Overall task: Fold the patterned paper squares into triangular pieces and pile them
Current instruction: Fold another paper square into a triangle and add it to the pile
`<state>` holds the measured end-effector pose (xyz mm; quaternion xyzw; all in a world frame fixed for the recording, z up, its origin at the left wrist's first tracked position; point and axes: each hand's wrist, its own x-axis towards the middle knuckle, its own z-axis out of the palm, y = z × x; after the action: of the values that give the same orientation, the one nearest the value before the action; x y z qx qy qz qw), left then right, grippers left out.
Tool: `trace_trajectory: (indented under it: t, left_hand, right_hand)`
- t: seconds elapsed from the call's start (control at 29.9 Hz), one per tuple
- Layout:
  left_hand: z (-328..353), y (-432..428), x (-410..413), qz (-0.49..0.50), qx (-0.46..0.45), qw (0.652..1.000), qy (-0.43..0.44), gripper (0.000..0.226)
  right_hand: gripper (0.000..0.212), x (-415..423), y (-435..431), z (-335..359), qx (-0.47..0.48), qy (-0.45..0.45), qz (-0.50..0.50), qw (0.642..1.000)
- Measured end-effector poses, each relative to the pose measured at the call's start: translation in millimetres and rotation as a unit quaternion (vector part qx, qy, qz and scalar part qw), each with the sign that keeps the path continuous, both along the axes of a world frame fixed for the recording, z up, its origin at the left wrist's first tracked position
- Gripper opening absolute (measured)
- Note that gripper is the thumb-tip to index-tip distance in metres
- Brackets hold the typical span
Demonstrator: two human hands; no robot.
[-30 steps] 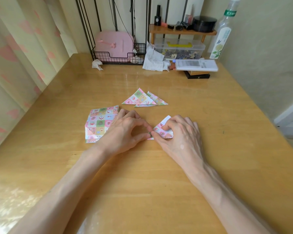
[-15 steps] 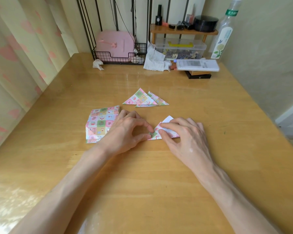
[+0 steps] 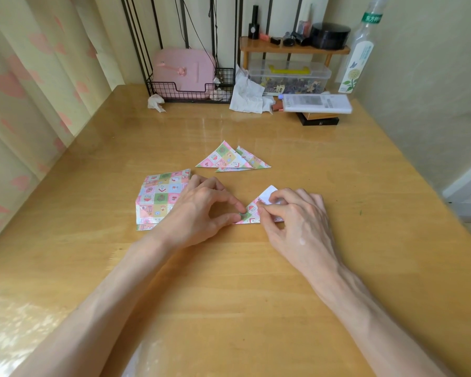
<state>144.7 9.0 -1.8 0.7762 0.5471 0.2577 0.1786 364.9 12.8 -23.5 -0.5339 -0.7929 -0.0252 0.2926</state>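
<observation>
A few folded triangles point(image 3: 233, 159) lie overlapped at the far middle of the desk point(image 3: 256, 268); a stack of squares point(image 3: 161, 198) waits unfolded at the left; nearer, the left hand point(image 3: 201, 210) pinches a corner of the half-folded piece point(image 3: 252, 210) and the right hand point(image 3: 297, 219) pinches its flap.

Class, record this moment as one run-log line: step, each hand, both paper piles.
step: folding | left hand: pinches corner of half-folded paper | right hand: pinches its flap | folded triangles: piled beyond | paper squares: stacked left
</observation>
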Motion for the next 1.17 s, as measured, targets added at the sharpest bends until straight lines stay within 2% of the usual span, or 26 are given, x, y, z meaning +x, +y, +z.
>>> trace_trajectory:
  t: [0.33, 0.5, 0.6, 0.77, 0.94, 1.17]
  left_hand:
    - [0, 1, 1, 0.005, 0.003, 1.000, 0.009, 0.021]
    - [1, 2, 0, 0.000, -0.002, 1.000, 0.015, 0.022]
    - [2, 2, -3, -0.007, -0.005, 1.000, 0.014, 0.021]
    - [2, 3, -8, -0.017, 0.004, 1.000, 0.012, 0.034]
    - [0, 1, -4, -0.008, 0.024, 1.000, 0.009, 0.014]
    - [-4, 4, -1, 0.003, 0.035, 0.999, 0.008, 0.022]
  right_hand:
    - [0.039, -2, 1, 0, 0.007, 0.004, -0.007, 1.000]
    - [0.023, -8, -1, 3, -0.002, 0.029, -0.027, 0.999]
    - [0.026, -9, -1, 3, -0.006, 0.023, -0.033, 0.999]
    - [0.028, -9, -2, 4, -0.007, 0.022, -0.035, 0.999]
    - [0.025, -10, -2, 4, -0.004, 0.025, -0.032, 0.999]
    - [0.027, -11, -3, 4, -0.002, 0.019, -0.032, 0.999]
